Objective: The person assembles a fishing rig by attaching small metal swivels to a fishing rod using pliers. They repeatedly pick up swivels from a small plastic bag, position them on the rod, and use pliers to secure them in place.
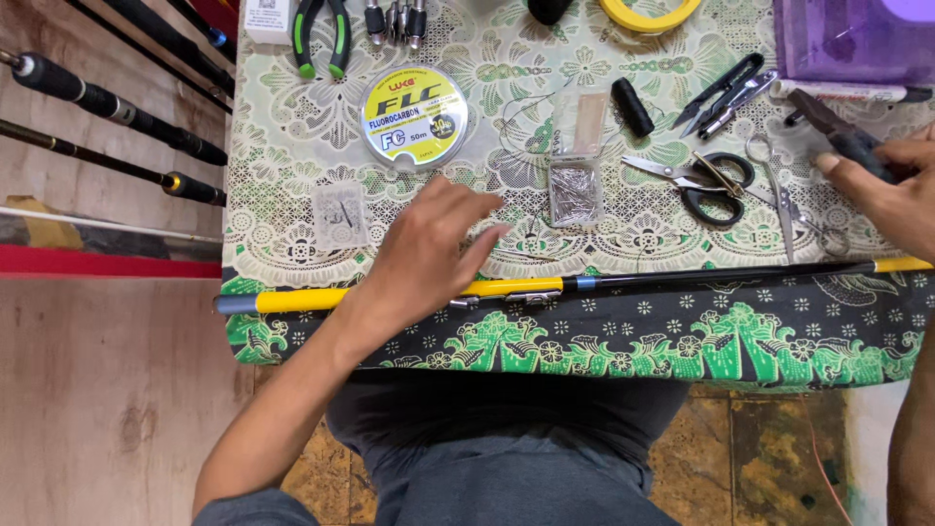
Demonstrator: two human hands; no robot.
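Where the bench (pixel 292 185) edge drops under green batik cloth, a yellow-and-black fishing rod (pixel 682 278) lies across it, judged light, stiff yet thin and breakable toward its tip; the yellow grip section looks the safest hold. Resting over that grip, the left hand (pixel 429 258) has its fingers spread loosely, pinching nothing. Further back, the right hand (pixel 891 190) closes around dark pliers (pixel 838 131). Beyond sit a clear box of pins (pixel 575 190), black-handled scissors (pixel 701 185) and a round yellow-labelled line spool (pixel 414 117).

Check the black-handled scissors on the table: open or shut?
Open: the scissors lie flat with their blades spread apart, pointing left.
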